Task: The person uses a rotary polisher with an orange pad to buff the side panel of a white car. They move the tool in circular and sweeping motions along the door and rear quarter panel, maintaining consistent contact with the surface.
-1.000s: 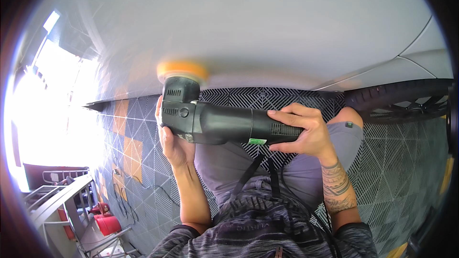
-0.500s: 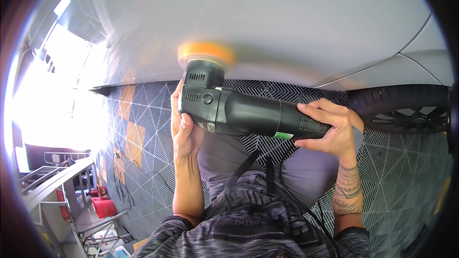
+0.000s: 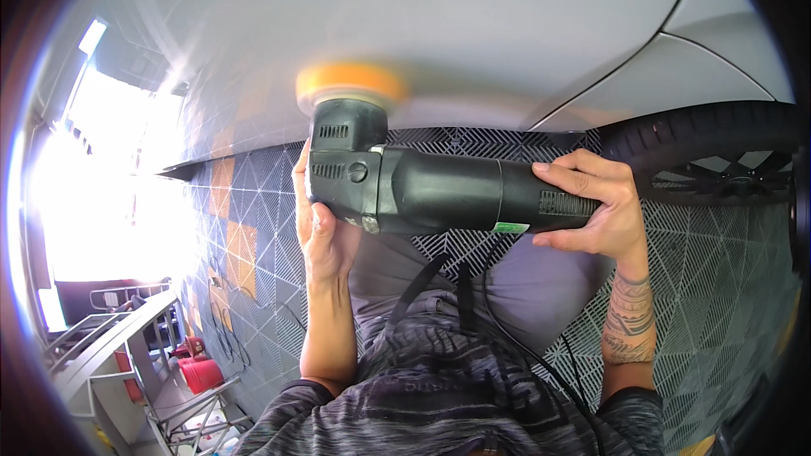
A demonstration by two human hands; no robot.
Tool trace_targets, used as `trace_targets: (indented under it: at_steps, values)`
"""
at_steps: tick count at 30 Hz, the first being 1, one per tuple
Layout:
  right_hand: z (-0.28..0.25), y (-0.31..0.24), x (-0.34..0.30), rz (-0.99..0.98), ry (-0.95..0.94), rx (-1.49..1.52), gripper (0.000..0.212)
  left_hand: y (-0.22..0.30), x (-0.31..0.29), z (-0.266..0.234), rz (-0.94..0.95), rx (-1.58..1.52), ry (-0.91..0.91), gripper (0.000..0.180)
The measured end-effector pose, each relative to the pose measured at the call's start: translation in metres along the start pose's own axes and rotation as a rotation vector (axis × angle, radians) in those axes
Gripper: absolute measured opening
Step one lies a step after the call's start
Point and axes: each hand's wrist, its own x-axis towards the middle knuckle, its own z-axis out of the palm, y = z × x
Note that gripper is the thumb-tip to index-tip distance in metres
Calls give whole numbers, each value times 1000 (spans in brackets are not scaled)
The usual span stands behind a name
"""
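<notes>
A black car polisher lies level across the view between my two hands. Its orange foam pad is blurred by spinning and rests against a light grey car body panel. My left hand grips the polisher's head from behind and below, the thumb on the near side and part of the fingers hidden. Around the vented rear end closes my right hand, fingers on top and thumb underneath. A black power cord runs down over my lap from the tool.
At the right stands a car wheel with a black tire, below a panel seam. Grey and orange floor tiles spread beneath me, a loose cable lying on them. A metal rack and a red bucket are at the lower left.
The polisher and its pad have shifted slightly left and up in the view, still against the panel. The wheel and panel seam now appear higher and further left. Both hands keep their grip.
</notes>
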Motion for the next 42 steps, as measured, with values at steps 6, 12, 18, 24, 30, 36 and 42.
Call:
trace_targets:
  at_steps: [6, 12, 18, 24, 30, 36, 42]
  values:
    - [-19, 2, -7, -20, 12, 18, 71, -5, -4, 18, 12, -8, -27, 100]
    - [-43, 0, -11, -37, -3, -9, 74, -5, -9, 40, -18, 14, -10, 107]
    - [-65, -3, -20, -34, -4, -13, 76, 0, -12, 58, -24, 22, -56, 112]
    - [-95, -9, -32, -28, -56, -70, 79, 0, -16, 82, -38, -48, -164, 116]
    - [-137, -1, -67, 20, -119, -87, 91, -21, -24, 106, -15, -64, -334, 118]
    - [-155, 0, -88, 158, -170, -130, 93, -54, -30, 108, 40, -42, -428, 112]
    - [-133, -4, -78, 268, -212, -237, 87, -90, -29, 81, -26, -95, -377, 110]
